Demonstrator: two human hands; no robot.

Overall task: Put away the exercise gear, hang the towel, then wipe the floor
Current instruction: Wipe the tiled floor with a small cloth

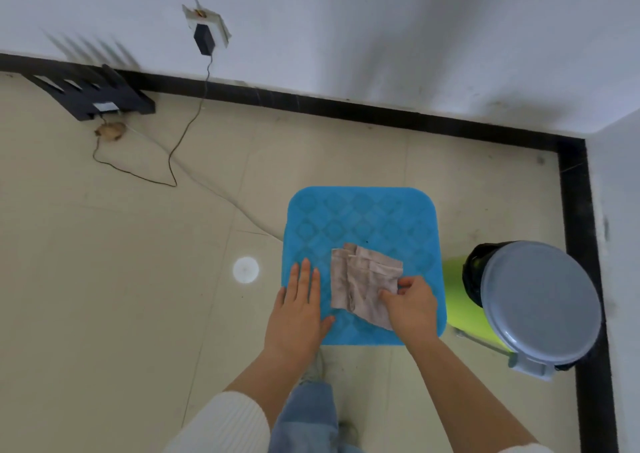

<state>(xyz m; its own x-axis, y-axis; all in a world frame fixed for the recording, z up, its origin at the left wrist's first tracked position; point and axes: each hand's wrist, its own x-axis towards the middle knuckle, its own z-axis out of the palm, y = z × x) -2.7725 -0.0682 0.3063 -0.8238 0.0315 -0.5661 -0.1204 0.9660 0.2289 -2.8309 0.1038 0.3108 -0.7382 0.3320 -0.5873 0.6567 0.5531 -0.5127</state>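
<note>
A folded beige cloth [360,279] lies on the blue patterned stool top [360,217] in front of me. My right hand [410,305] pinches the cloth's right edge with curled fingers. Flat on the stool's left front corner rests my left hand [299,302], fingers straight and together, just left of the cloth and apart from it.
A lime-green pedal bin with a grey lid [540,300] stands right of the stool by the corner. A black rack [93,94] sits against the wall at left, with a plugged adapter [203,39] and a cable [173,154] trailing over the floor tiles.
</note>
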